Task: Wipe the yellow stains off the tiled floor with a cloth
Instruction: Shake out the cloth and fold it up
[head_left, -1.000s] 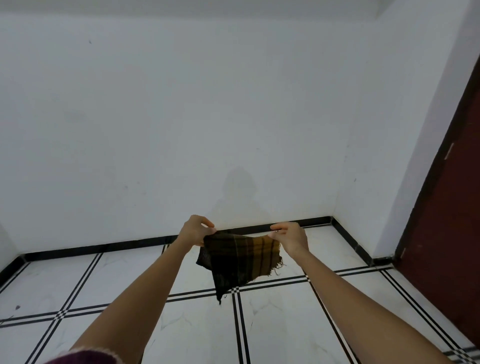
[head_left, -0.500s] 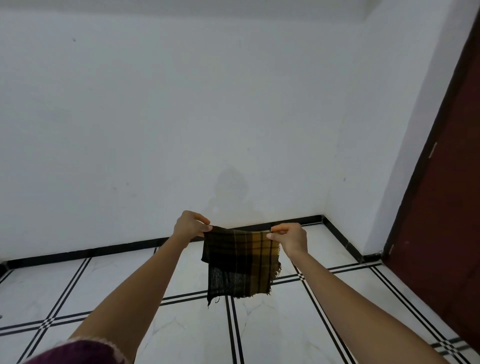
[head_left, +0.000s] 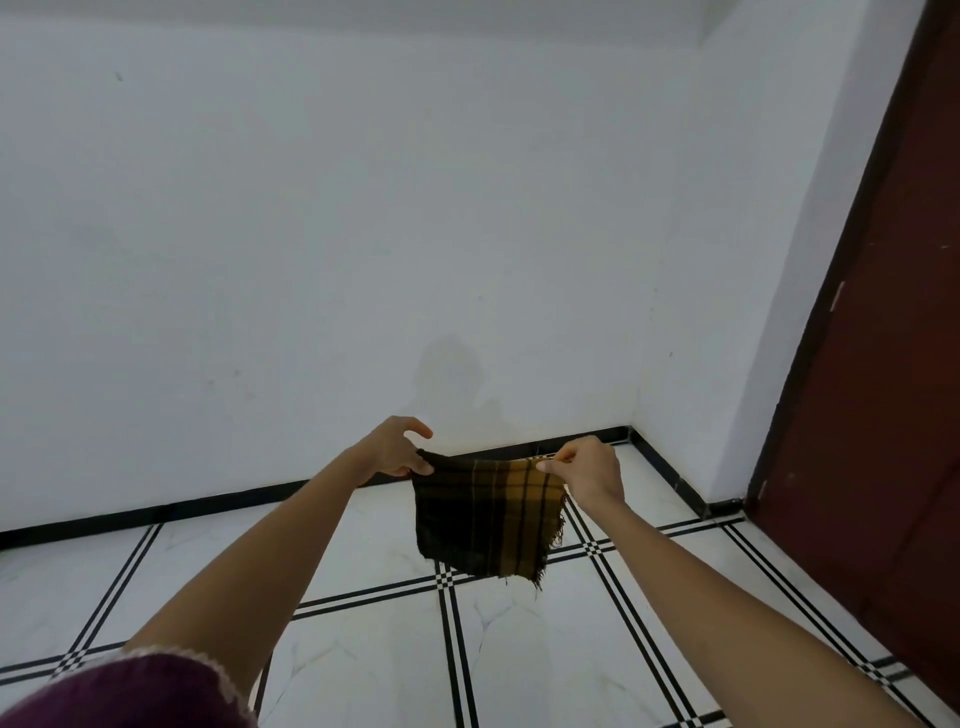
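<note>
One cloth (head_left: 488, 514) is in view, a dark plaid piece with brown-black on its left part and mustard yellow on its right, crossed by thin black lines. Two bare hands hold it up in the air in front of the person, above the tiled floor (head_left: 363, 670) and not touching it.

The left hand (head_left: 397, 449) pinches the cloth's upper left corner between thumb and the lower fingers (head_left: 422, 467), while its forefinger curls loose above the fabric. The right hand (head_left: 589, 470) is clenched on the upper right corner, the fabric nipped at the fingertips just beside the yellow band. The top edge of the cloth runs between the two hands, sagging slightly, and the rest hangs down below the fingers as a flat, roughly square sheet. Its right and lower edges are frayed, with loose threads at the bottom right corner.

The floor is white marbled tile with double black border lines that cross in small checkered squares; two such crossings lie near the cloth's lower edge. No yellow stain can be made out on the tiles that show. A black skirting strip (head_left: 208, 501) runs along the foot of the white wall (head_left: 363, 234). One dark red door (head_left: 893, 415) stands at the right. A purple sleeve (head_left: 130, 693) with a pale trim shows at the bottom left.
</note>
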